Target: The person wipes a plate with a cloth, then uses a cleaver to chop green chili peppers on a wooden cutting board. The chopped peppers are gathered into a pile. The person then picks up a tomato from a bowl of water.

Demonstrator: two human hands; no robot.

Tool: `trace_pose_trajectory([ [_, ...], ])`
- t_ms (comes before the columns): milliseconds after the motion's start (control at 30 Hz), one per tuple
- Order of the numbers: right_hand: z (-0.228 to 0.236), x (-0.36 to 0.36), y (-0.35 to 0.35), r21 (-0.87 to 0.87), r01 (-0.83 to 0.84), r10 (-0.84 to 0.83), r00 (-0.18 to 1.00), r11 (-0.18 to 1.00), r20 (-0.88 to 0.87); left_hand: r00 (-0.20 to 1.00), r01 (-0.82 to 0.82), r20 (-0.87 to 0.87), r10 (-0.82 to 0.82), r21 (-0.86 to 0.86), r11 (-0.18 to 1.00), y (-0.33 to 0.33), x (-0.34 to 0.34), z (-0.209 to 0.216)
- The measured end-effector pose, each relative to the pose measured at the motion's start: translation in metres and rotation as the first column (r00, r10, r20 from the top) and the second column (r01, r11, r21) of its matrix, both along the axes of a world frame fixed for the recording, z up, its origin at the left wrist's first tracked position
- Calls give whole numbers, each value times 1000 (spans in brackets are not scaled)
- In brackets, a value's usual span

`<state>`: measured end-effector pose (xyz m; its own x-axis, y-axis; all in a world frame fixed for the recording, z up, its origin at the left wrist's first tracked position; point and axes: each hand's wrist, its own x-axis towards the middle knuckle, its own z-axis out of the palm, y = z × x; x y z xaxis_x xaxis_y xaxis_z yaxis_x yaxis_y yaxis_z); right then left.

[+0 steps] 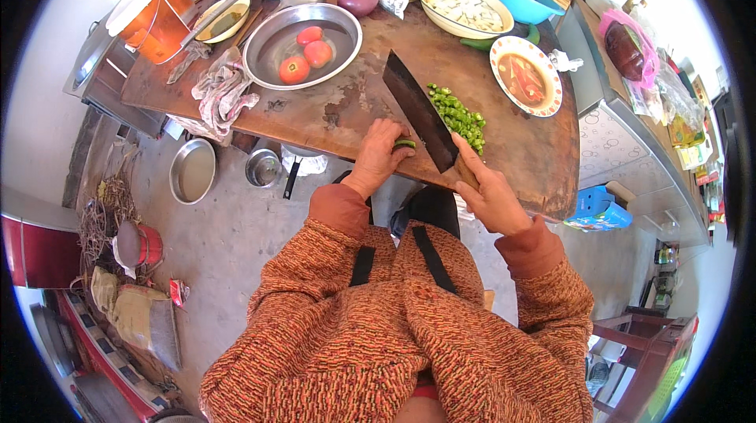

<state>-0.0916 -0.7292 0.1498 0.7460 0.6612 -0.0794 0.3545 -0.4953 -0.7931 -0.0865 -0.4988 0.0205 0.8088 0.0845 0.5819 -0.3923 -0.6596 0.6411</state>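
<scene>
My right hand [494, 194] is wrapped round the handle of a dark, broad-bladed kitchen knife [419, 108], whose blade slants up and to the left over the wooden table. With bent fingers, my left hand [376, 157] holds down a short piece of green pepper [405, 143] near the table's front edge, just left of the blade. A pile of chopped green pepper [461, 117] lies on the wood along the blade's right side. Beyond my left hand stands a metal basin [253, 68] with three tomatoes [316, 53] in it.
The wooden table [339, 120] also bears a patterned plate of reddish food [498, 76], a bowl of pale cut pieces [465, 7], a purple round vegetable [358, 0] and a crumpled cloth [223, 92]. On the floor at left sit a metal basin [193, 171] and a small pot [263, 168].
</scene>
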Motion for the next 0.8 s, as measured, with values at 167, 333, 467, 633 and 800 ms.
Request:
trace_pose_trajectory([
  [167,16,-16,-4,-110,-15,7,997,994,-71,999,-24,-26,24,19,1000,0,-5,2],
  [333,-1,-21,-9,-8,-48,47,998,999,-32,998,-65,16,63,133,989,-2,-5,0],
  [467,-32,-22,-3,108,-53,45,996,993,75,997,-83,19,81,144,986,-5,-3,1],
  [633,-33,-2,10,111,-4,-2,998,994,57,997,-70,21,68,136,988,-2,-1,-2],
  [800,4,5,5,-72,93,-100,989,993,-108,996,-81,29,79,100,992,-2,-1,-2],
])
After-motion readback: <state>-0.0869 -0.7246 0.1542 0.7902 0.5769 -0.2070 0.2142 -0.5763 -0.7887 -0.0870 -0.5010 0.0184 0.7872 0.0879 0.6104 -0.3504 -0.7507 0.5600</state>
